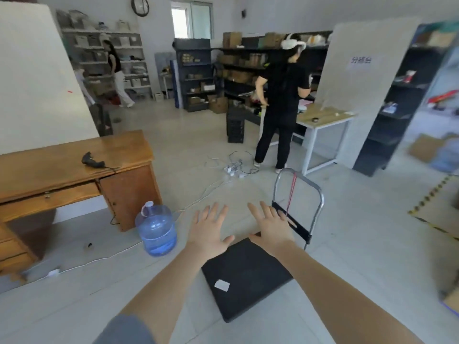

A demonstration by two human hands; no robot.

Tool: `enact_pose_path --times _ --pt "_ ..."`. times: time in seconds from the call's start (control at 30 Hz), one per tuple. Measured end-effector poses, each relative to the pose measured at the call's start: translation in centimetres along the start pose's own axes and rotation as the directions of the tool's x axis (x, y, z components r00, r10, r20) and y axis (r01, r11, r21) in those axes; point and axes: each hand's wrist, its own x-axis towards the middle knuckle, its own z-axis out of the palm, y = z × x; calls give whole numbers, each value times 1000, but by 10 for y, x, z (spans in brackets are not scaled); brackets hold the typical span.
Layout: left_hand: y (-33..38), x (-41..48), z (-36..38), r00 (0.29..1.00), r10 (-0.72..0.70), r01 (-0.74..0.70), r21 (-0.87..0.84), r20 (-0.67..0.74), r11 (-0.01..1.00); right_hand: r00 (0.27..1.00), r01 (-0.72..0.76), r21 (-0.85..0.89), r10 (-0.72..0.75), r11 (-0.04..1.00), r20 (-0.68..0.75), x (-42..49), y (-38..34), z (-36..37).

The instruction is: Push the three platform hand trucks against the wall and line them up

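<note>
**Both hands spread open over one hand truck, nothing gripped**

Far left: wooden desk [74,167] against a white panel, a black handheld device [92,160] with cable on its top. Just right of the desk's near corner, a blue water jug [156,229] stands upright on the tiled floor [360,256]; a white cable runs past it.

Centre, near: left hand [208,230] palm down, fingers fully splayed, holding nothing. Right hand [272,228] likewise flat and spread, empty. Both hover above the far end of the platform hand truck [244,276]; contact cannot be told. Truck's black deck lies on the floor in open room, well apart from any wall; its metal handle [319,194] stands upright at the far right end. Only one truck in view.

Centre-right, far: a person in black [283,100] stands at a light table [323,117], power strip [232,168] on the floor behind. Far right: dark shelving [397,100].
</note>
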Motion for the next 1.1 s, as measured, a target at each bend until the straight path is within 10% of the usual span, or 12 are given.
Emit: enact_pose_path --times 0.33,0.63,1.1 --pt "153 235 47 961 274 -274 -37 19 961 961 -268 -73 272 961 45 65 224 -2" --pt "396 369 77 760 647 -644 -65 59 762 807 -587 -78 591 805 24 34 453 -15" --pt "611 544 119 835 547 -546 -35 57 837 890 -445 -198 456 873 8 102 746 -32"
